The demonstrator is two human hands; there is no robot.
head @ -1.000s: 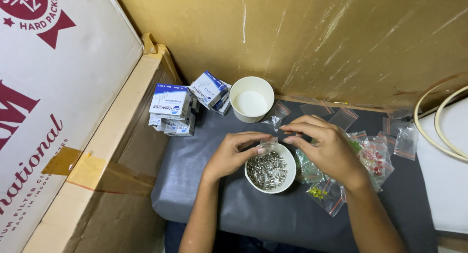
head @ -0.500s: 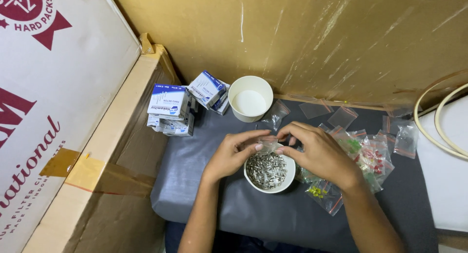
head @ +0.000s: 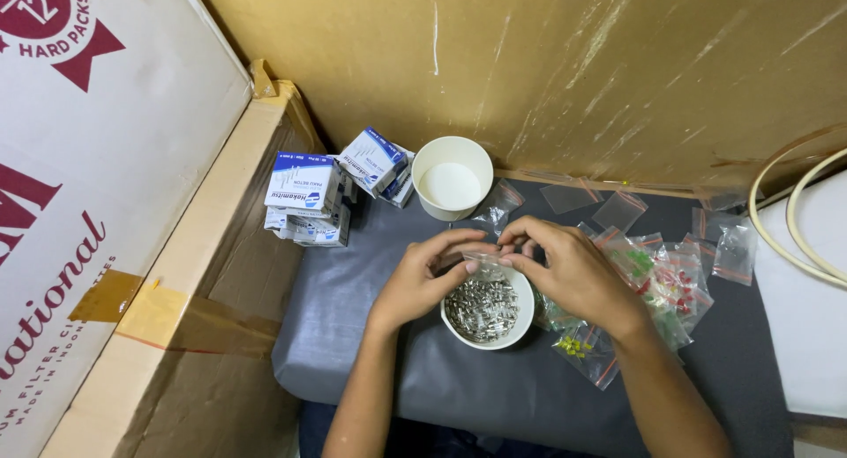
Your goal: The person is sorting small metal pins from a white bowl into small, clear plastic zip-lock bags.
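A small clear zip bag [head: 487, 266] is pinched between my left hand [head: 428, 281] and my right hand [head: 569, 268], just over the far rim of a white bowl [head: 517, 331]. The bowl is full of small silvery metal parts [head: 481, 310]. Both hands grip the bag's edges with thumb and fingertips. What the bag holds cannot be made out.
An empty white paper cup [head: 452, 177] stands behind the bowl. Stacked blue-and-white small boxes [head: 309, 198] lie at the left. Several zip bags with red, green and yellow pieces [head: 670, 281] lie at the right on the dark grey mat [head: 353, 308]. Cardboard walls enclose the left and back.
My two hands have drawn closer together over the bowl, and the small bag now sits between both sets of fingertips. The right hand shifted slightly left.
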